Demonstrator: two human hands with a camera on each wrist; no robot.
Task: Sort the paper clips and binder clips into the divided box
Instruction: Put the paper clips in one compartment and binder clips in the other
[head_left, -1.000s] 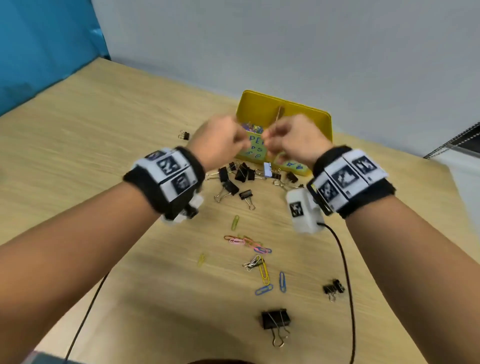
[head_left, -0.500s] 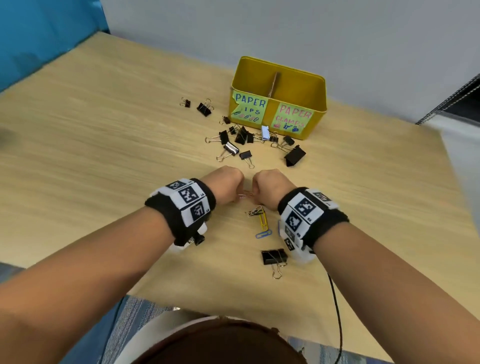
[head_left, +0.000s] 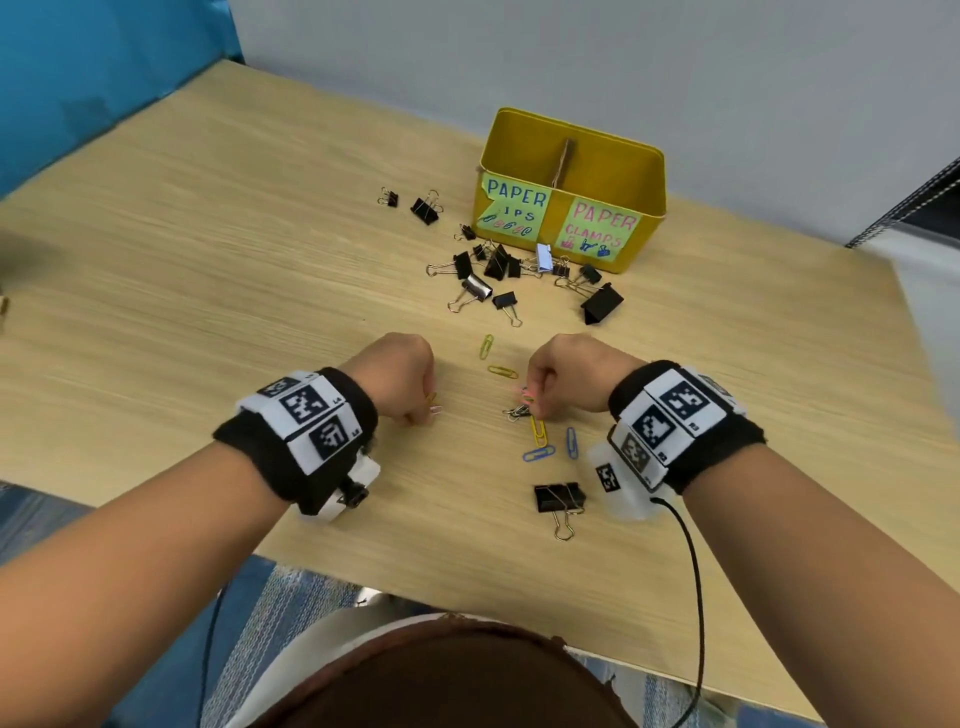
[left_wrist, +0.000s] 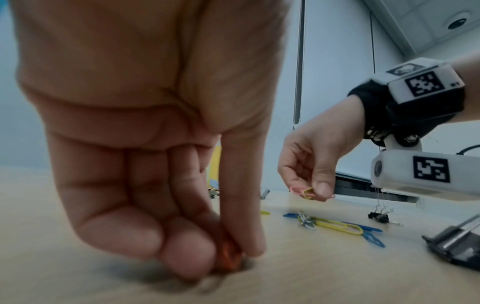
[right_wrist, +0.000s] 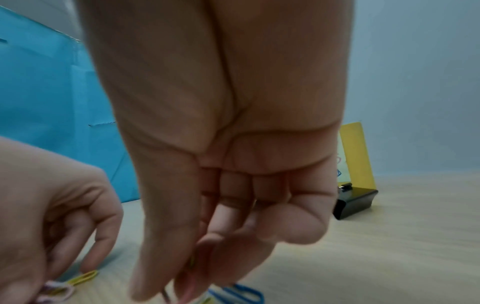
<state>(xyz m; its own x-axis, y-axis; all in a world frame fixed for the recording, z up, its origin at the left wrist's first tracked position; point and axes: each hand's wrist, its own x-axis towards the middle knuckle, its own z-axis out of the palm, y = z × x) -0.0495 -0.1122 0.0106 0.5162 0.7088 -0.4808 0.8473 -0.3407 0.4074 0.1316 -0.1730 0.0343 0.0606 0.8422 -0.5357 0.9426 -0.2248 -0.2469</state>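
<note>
Looking down from the head view, both hands work at mid-frame on a wooden table (head_left: 208, 270): the left hand (head_left: 400, 371), left of centre, curls its fingers down onto a few paper clips (head_left: 432, 404) at the table surface, and the right hand (head_left: 566, 371), right of centre, pinches a small bunch of coloured clips (head_left: 527, 395) just above a loose pile of yellow, blue and silver paper clips (head_left: 540, 436). Two more yellow clips (head_left: 493, 358) lie between the hands. A large black binder clip (head_left: 558, 499) sits below the right hand, near the lower middle of the frame. In the upper right stands the yellow divided box (head_left: 644, 171), its front labels reading "PAPER ...IPS" and "PAPER CLAMPS", with a scatter of black binder clips (head_left: 498, 265) just in front of it and two more (head_left: 423, 208) to its left. In the left wrist view, the left hand (left_wrist: 145, 144) fills the left half of the frame, its thumb and fingertips pressed together on an orange clip (left_wrist: 228, 255) at the tabletop; at right of centre the right hand (left_wrist: 317, 160) pinches a pink and a yellow clip (left_wrist: 303, 192) above the yellow and blue clips (left_wrist: 345, 226) lying on the table. In the right wrist view, the right hand (right_wrist: 228, 164) hangs down the middle with thumb and fingers closed on thin clips (right_wrist: 192, 288), blurred at the bottom edge, while the left hand (right_wrist: 52, 216) at lower left holds yellow and pink clips (right_wrist: 75, 281); a black binder clip (right_wrist: 355, 201) and a sliver of the yellow box (right_wrist: 355, 152) show at right.
</note>
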